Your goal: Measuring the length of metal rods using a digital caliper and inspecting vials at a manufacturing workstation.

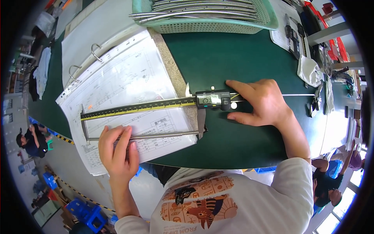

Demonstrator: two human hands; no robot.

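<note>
A long digital caliper [156,106] with a black and yellow beam lies over the drawing sheets and the green table. Between its two long jaws sits a thin metal rod [167,135], roughly parallel to the beam. My left hand [117,150] has its fingers closed round the rod near its left end, above the sheets. My right hand [263,103] hovers over the beam just right of the display unit [213,100]. Its thumb and forefinger are spread on either side of the beam, and nothing is pinched between them. The lower fingers of that hand are partly hidden.
A ring binder [82,64] lies spread under the caliper's left part. At the back stands a pale green basket [210,27] full of metal rods. To the right are smaller calipers [292,37] and a white glove [309,71]. Other people [33,142] are farther off.
</note>
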